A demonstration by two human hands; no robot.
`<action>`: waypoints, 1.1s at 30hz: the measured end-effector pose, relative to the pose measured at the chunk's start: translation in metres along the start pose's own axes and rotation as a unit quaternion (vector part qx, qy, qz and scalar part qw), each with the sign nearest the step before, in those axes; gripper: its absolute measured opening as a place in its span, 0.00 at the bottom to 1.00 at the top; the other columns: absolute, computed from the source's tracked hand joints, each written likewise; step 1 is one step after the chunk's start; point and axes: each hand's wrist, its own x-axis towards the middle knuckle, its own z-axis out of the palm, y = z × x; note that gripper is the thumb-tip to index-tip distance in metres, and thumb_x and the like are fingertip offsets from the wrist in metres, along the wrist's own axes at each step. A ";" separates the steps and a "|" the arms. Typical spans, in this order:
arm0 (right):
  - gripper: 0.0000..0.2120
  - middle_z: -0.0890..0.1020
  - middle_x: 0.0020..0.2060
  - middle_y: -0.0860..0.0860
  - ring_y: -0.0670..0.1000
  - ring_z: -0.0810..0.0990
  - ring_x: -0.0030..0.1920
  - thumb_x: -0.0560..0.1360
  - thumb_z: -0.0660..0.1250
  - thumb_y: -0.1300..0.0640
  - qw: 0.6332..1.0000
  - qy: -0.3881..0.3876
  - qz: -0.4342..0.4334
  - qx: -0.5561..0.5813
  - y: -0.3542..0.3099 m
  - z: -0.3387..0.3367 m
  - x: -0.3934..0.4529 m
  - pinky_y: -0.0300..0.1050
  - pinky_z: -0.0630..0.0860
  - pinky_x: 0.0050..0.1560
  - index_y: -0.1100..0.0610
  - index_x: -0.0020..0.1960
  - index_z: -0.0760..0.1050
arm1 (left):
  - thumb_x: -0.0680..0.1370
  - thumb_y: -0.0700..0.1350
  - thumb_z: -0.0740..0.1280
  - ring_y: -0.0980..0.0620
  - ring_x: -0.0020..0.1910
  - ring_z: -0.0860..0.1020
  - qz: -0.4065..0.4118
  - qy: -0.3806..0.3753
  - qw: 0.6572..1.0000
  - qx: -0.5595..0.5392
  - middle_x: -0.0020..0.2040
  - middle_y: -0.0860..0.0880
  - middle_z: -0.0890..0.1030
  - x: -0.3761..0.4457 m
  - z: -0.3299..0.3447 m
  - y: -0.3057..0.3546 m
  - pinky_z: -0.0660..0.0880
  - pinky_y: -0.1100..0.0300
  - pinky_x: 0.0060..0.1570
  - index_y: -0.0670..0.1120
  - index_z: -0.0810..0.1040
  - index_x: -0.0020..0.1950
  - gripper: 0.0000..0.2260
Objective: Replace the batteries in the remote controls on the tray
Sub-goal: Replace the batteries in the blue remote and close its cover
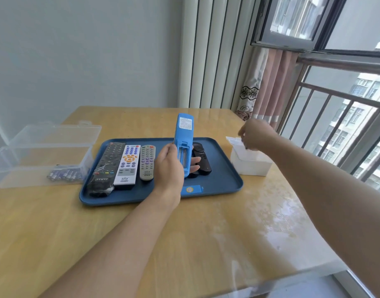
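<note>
While the left hand (170, 166) grips a blue remote (183, 138) upright above the blue tray (223, 179), its open battery bay faces the camera. Its blue cover (191, 189) lies on the tray's near rim. Four more remotes lie on the tray. The right hand (254, 134), fingers curled, reaches over a white box (250, 162); I cannot tell whether it holds anything. Batteries (64, 174) sit left of the tray.

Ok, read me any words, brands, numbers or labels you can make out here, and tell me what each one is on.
"DTHTF", roughly, in pale letters that are hard to read: low on the black remote.
White sticker on the back of the blue remote: print too small.
White remote: bottom label and button marks blurred.
Grey remote: bottom print too small.
Round yellow sticker on the battery cover: unreadable.
</note>
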 end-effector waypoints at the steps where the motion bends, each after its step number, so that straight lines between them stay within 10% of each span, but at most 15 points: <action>1: 0.09 0.83 0.50 0.51 0.49 0.80 0.45 0.78 0.67 0.66 0.991 0.063 -0.020 0.115 -0.005 -0.007 -0.008 0.42 0.79 0.47 0.59 0.55 0.83 | 0.87 0.44 0.53 0.45 0.41 0.87 -0.013 0.001 1.000 -0.022 0.52 0.42 0.85 0.002 -0.001 0.002 0.82 0.57 0.35 0.41 0.79 0.57 0.16; 3: 0.06 0.84 0.44 0.51 0.46 0.81 0.40 0.79 0.68 0.65 0.907 0.060 -0.065 0.411 -0.024 -0.019 -0.031 0.37 0.78 0.43 0.57 0.53 0.82 | 0.87 0.44 0.53 0.45 0.41 0.87 -0.046 0.007 0.997 -0.064 0.52 0.42 0.85 0.004 -0.004 0.007 0.82 0.57 0.34 0.43 0.79 0.57 0.16; 5: 0.05 0.85 0.42 0.52 0.46 0.81 0.37 0.79 0.67 0.65 0.740 -0.077 -0.075 0.664 -0.044 -0.017 -0.046 0.34 0.79 0.41 0.60 0.53 0.81 | 0.87 0.45 0.53 0.47 0.38 0.86 -0.065 0.020 0.995 -0.076 0.50 0.44 0.86 0.005 -0.007 0.010 0.80 0.59 0.32 0.43 0.80 0.58 0.16; 9: 0.08 0.83 0.48 0.56 0.48 0.80 0.40 0.79 0.66 0.64 0.445 -0.281 0.009 0.851 -0.069 0.020 -0.044 0.36 0.79 0.37 0.61 0.57 0.79 | 0.86 0.46 0.54 0.51 0.34 0.84 -0.059 0.049 0.996 -0.033 0.47 0.47 0.87 0.012 -0.022 0.012 0.77 0.61 0.30 0.44 0.81 0.61 0.17; 13: 0.11 0.81 0.48 0.55 0.48 0.79 0.40 0.77 0.67 0.64 0.328 -0.349 0.032 0.877 -0.086 0.048 -0.041 0.38 0.78 0.36 0.59 0.59 0.77 | 0.87 0.49 0.55 0.51 0.33 0.83 -0.050 0.049 0.998 0.006 0.48 0.46 0.87 0.029 -0.038 0.022 0.74 0.61 0.30 0.44 0.79 0.63 0.17; 20: 0.13 0.77 0.44 0.50 0.44 0.67 0.29 0.80 0.63 0.64 0.353 -0.368 0.039 0.859 -0.095 0.052 -0.048 0.34 0.63 0.26 0.56 0.63 0.75 | 0.86 0.47 0.57 0.51 0.30 0.80 -0.031 0.003 0.999 0.032 0.47 0.45 0.87 0.030 -0.045 0.020 0.71 0.61 0.27 0.42 0.79 0.63 0.15; 26: 0.07 0.81 0.39 0.49 0.47 0.57 0.27 0.80 0.68 0.56 0.688 -0.137 -0.093 0.706 -0.096 0.049 -0.072 0.38 0.58 0.23 0.54 0.58 0.77 | 0.87 0.47 0.57 0.47 0.43 0.86 -0.044 -0.058 0.996 0.046 0.53 0.48 0.87 0.028 -0.046 0.017 0.80 0.57 0.34 0.43 0.77 0.66 0.14; 33: 0.04 0.87 0.41 0.43 0.41 0.80 0.37 0.73 0.76 0.56 0.804 0.040 -0.202 0.559 -0.103 0.050 -0.087 0.36 0.73 0.41 0.49 0.46 0.82 | 0.86 0.50 0.57 0.44 0.47 0.87 -0.069 -0.134 0.985 0.086 0.54 0.47 0.86 0.016 -0.052 0.018 0.82 0.52 0.30 0.46 0.76 0.67 0.14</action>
